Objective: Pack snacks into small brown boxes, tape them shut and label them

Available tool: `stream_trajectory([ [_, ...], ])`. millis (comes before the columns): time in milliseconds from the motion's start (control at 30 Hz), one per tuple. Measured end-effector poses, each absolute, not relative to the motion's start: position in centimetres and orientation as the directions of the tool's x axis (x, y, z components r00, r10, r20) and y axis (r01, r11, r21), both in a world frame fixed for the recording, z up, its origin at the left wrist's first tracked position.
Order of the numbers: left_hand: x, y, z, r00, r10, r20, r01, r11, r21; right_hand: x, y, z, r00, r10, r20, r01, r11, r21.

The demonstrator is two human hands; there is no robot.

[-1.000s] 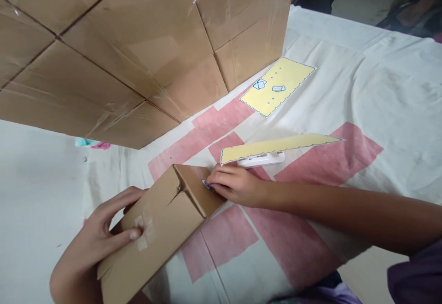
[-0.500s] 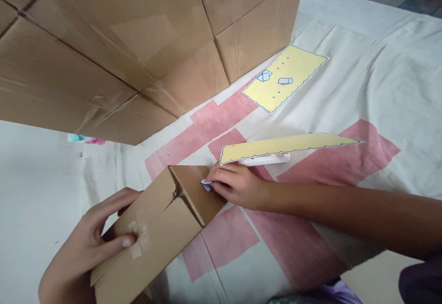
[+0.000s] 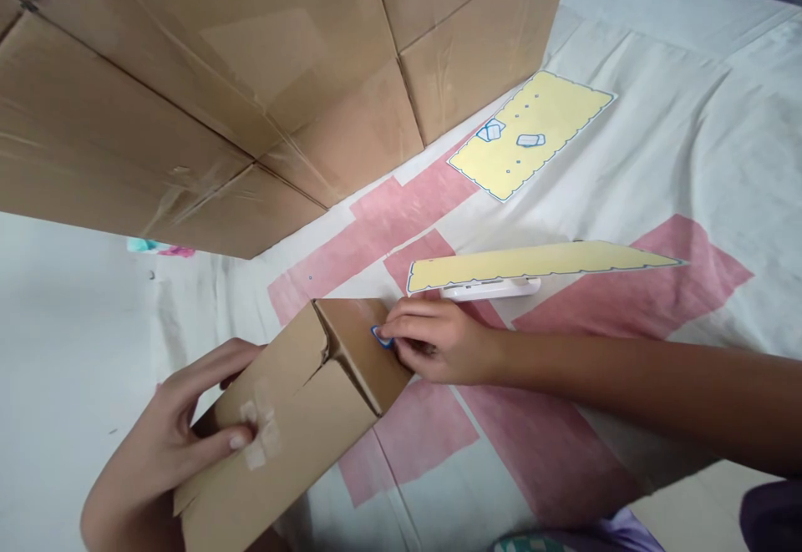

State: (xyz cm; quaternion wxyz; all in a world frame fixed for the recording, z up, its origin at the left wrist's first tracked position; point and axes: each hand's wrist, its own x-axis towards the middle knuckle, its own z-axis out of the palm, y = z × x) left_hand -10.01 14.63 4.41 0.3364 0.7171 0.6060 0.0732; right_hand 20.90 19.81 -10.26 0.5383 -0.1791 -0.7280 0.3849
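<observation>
A small brown cardboard box (image 3: 281,418) is tilted in front of me, a strip of clear tape on its upper face and a torn corner near its end. My left hand (image 3: 181,427) grips it from the left, thumb on top near the tape, the other fingers mostly behind. At the box's right end face, my right hand (image 3: 432,335) has its fingers closed on a small blue-edged sticker (image 3: 381,336), which lies against the cardboard. Fingertips partly cover the sticker. Just beyond that hand, a yellow sheet with a scalloped blue edge (image 3: 539,265) stands above a white plastic object (image 3: 492,288).
Large taped cardboard boxes (image 3: 281,59) form a wall at the upper left. A yellow sheet bearing several small blue-outlined stickers (image 3: 532,134) lies beside them. The white cloth (image 3: 645,143) has red patches (image 3: 432,427) and folds. Turquoise and pink material (image 3: 159,246) shows at the left.
The sticker in my right hand has gone from being tilted up in the fingers to lying against the box's end face. My left hand keeps its grip; the view has shifted slightly.
</observation>
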Motion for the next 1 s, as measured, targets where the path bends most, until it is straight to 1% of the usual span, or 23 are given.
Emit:
stream_trajectory([
  [133, -9.9, 14.5, 4.6, 0.219, 0.908, -0.358, 0.83, 0.02, 0.558, 21.3, 19.6, -10.2, -0.409, 0.66, 0.63, -0.127, 0.643, -0.755],
  [267, -10.0, 14.7, 4.6, 0.249, 0.906, -0.341, 0.833, -0.021, 0.553, 21.6, 19.6, -9.9, -0.451, 0.65, 0.612, -0.074, 0.656, -0.751],
  [367, -9.7, 14.9, 4.7, 0.26, 0.907, -0.33, 0.831, -0.037, 0.555, 21.7, 19.5, -9.7, -0.459, 0.651, 0.605, -0.088, 0.644, -0.76],
  [500, -9.3, 15.4, 4.7, 0.267, 0.902, -0.338, 0.811, -0.021, 0.584, 21.8, 19.4, -9.6, -0.473, 0.678, 0.562, -0.131, 0.577, -0.806],
  [600, -10.0, 15.4, 4.3, 0.321, 0.888, -0.33, 0.793, -0.062, 0.606, 22.1, 19.7, -9.5, -0.501, 0.676, 0.54, -0.15, 0.546, -0.824],
  [700, -11.9, 14.6, 2.4, 0.385, 0.894, -0.228, 0.773, -0.178, 0.609, 22.5, 19.9, -8.9, -0.633, 0.593, 0.497, -0.204, 0.491, -0.847],
  [767, -13.2, 14.3, 0.2, 0.373, 0.925, -0.078, 0.765, -0.259, 0.59, 22.5, 19.5, -8.2, -0.733, 0.552, 0.398, -0.181, 0.405, -0.896],
  [800, -13.6, 14.3, -0.9, 0.359, 0.933, -0.018, 0.763, -0.282, 0.582, 22.4, 19.0, -7.8, -0.755, 0.564, 0.335, -0.149, 0.35, -0.925],
  [867, -14.0, 14.7, -2.5, 0.332, 0.943, 0.021, 0.767, -0.283, 0.576, 21.7, 17.7, -7.4, -0.716, 0.656, 0.237, -0.112, 0.228, -0.967],
  [933, -13.6, 15.2, -2.5, 0.334, 0.943, 0.015, 0.766, -0.28, 0.579, 20.5, 16.4, -7.4, -0.613, 0.763, 0.205, -0.143, 0.147, -0.979],
  [1000, -12.6, 15.4, -1.1, 0.38, 0.925, -0.016, 0.748, -0.297, 0.593, 19.0, 15.8, -7.6, -0.53, 0.825, 0.198, -0.197, 0.108, -0.975],
])
